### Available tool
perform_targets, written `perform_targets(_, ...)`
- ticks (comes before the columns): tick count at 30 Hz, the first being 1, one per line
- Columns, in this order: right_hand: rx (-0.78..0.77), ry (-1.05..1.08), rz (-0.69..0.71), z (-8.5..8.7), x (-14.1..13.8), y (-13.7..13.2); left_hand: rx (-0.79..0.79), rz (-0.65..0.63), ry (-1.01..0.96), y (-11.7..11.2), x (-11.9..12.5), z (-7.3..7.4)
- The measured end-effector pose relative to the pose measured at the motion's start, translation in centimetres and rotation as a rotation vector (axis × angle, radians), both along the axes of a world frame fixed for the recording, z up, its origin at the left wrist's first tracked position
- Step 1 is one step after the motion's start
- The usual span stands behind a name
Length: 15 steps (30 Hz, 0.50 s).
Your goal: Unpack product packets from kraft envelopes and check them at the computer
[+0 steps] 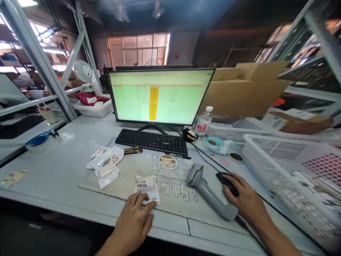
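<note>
My left hand (134,218) rests at the desk mat's front edge. Its fingertips lie on the lower part of a small white printed packet (147,185), with the thumb apart from it. Farther right, my right hand (243,195) is closed over a black computer mouse (229,184). Between the hands, a grey handheld barcode scanner (210,195) lies on the mat (122,185), its cable running under my right forearm. Several similar white packets (105,163) are piled left of the single one. Ahead stand a black keyboard (151,140) and a lit monitor (160,99) showing a spreadsheet-like page.
White perforated baskets (277,170) line the right side, with a cardboard box (239,92) behind. A water bottle (204,122), tape rolls (214,143) and a yellow-black utility knife (133,150) lie around the keyboard. A white bin (93,109) stands at the back left.
</note>
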State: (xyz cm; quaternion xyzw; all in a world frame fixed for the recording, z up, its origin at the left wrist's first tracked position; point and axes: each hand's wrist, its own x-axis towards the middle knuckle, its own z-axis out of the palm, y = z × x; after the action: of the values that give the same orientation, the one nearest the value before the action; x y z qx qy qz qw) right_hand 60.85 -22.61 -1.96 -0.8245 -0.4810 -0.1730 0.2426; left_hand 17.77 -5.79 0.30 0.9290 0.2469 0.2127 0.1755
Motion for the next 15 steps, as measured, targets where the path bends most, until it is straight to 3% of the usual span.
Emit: perform_targets(15,0.033,-0.029,-0.061,-0.63,0.94,0.04,0.084,-0.05,-0.013,0.67,0.08,-0.83)
